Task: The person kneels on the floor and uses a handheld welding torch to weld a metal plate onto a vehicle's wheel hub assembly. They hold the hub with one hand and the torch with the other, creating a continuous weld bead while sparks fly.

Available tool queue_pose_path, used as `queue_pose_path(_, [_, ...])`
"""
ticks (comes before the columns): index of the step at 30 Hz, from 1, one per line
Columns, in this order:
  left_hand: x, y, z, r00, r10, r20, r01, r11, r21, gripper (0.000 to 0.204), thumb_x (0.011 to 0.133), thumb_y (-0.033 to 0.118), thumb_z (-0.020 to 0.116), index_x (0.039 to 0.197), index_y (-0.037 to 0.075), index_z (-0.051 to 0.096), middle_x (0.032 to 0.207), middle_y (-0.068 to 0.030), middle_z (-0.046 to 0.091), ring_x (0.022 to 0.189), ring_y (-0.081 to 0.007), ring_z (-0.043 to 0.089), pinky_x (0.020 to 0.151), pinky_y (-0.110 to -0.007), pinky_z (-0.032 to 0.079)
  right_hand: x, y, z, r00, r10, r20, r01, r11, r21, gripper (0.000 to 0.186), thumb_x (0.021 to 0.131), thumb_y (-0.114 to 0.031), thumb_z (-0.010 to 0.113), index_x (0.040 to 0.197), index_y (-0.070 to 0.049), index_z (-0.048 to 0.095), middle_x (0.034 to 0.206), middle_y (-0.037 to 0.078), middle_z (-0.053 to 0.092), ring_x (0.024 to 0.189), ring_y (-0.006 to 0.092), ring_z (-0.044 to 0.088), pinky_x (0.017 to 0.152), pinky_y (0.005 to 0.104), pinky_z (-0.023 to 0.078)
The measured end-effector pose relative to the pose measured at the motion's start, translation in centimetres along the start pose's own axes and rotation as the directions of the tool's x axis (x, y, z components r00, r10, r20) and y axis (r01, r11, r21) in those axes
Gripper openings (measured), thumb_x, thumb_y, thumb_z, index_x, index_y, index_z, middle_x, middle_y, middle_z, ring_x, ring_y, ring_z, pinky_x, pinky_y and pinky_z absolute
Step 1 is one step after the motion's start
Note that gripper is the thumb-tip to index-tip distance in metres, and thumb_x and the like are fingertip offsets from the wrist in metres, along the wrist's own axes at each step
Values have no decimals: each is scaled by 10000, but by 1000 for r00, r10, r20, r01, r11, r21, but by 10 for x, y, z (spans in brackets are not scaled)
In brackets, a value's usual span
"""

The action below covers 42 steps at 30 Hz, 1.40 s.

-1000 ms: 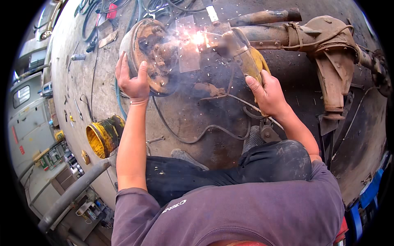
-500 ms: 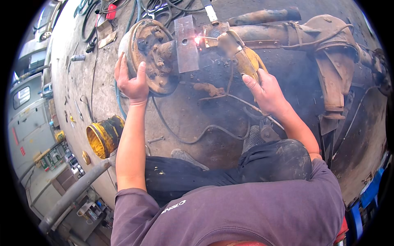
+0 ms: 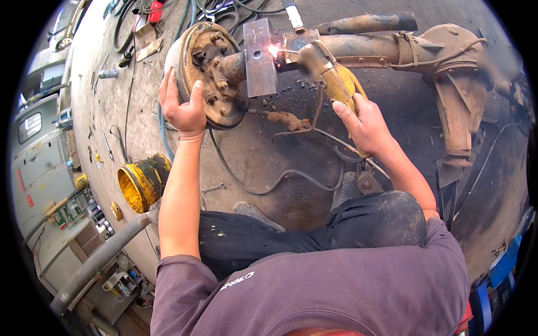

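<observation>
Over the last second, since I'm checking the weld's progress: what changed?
The wide spray of sparks shrank to a small glow beside the steel plate. The left hand stays on the brake drum; the right hand keeps gripping the yellow electrode holder.

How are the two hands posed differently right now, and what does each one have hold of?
The left hand lies open, palm and spread fingers against the rusty brake drum; the right hand is closed around the yellow electrode holder. The left hand sits away from the glowing weld spot; the right hand's tool reaches to it. Both are bare, with no gloves.
</observation>
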<state>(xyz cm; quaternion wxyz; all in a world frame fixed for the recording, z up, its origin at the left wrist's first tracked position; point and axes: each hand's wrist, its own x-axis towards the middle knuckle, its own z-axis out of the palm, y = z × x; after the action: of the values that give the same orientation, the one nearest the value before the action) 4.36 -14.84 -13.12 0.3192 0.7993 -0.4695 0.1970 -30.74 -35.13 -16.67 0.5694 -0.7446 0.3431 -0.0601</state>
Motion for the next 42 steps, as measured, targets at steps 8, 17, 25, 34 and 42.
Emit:
queue_pose_path(8, [-1,0,1,1000,-4,-9,4,1000,-5,558,804,106,848,1296,-97,683,1381,-217,678,1283,-378,635,1126,-439,471,-1,-3,-1,999,33,15,-33,999,24,534,1066,-458,639,1070,76,629,925,255,692,843,347,681,791,447,536])
queue_pose_path(17, [-2,-1,3,999,-33,-6,33,999,-21,584,828,168,842,1318,-100,669,1393,-226,666,1286,-394,625,1128,-456,463,2,3,3,1000,-7,-18,7,1000,4,580,1057,-495,637,968,77,610,809,272,650,754,425,650,726,480,517])
queue_pose_path(25, [-1,0,0,1000,-25,-2,25,1000,-17,584,822,159,849,1315,-100,671,1394,-227,667,1289,-394,624,1128,-449,465,1,1,3,1000,-8,-6,8,1000,-20,548,1061,-466,645,970,73,600,809,266,645,745,421,637,719,473,519])
queue_pose_path(34, [-2,0,2,999,-44,-15,43,998,-37,583,794,139,861,1292,-104,680,1393,-227,669,1283,-392,629,1130,-444,465,0,1,3,1000,-24,-19,24,1000,-6,542,1059,-467,647,1001,70,606,834,268,661,761,408,653,726,467,525])
queue_pose_path(42, [-5,0,0,999,-36,-6,36,999,-7,552,845,104,846,1335,-82,671,1404,-215,657,1303,-359,617,1149,-432,450,0,3,6,1000,-2,-18,2,1000,18,546,1058,-472,653,1017,71,612,807,232,660,738,347,669,704,449,527])
